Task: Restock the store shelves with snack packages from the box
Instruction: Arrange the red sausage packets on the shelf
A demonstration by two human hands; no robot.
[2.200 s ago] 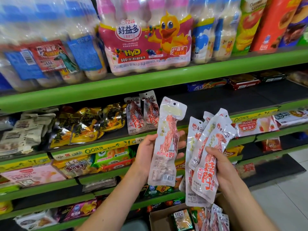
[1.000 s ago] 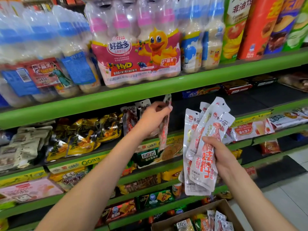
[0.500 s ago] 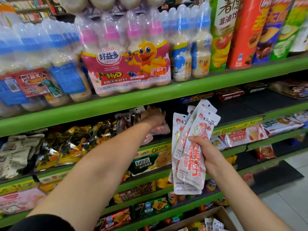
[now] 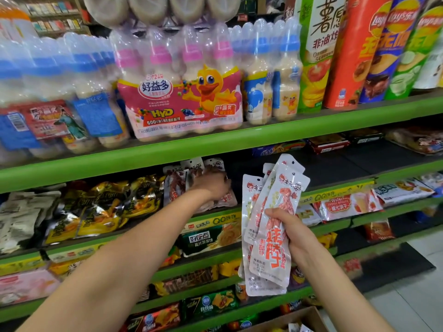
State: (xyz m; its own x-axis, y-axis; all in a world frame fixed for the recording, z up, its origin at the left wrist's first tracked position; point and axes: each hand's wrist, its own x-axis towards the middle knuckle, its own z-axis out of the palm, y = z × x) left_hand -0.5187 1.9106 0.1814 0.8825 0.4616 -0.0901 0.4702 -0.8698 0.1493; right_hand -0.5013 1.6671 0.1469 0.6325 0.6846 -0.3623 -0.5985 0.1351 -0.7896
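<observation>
While left hand (image 4: 211, 185) seemingly grips shelved pack (image 4: 224, 200)

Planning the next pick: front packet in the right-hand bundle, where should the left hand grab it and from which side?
Probably the top edge of the front packet, pinched from above and the left. That flat end by the hang hole fans clear of the other packets in the bundle, while the right hand wraps the lower middle. The left hand is at the shelved packets.

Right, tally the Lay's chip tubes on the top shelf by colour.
Red tube: 1
Blue tube: 1
Green tube: 1
Total: 3
</observation>
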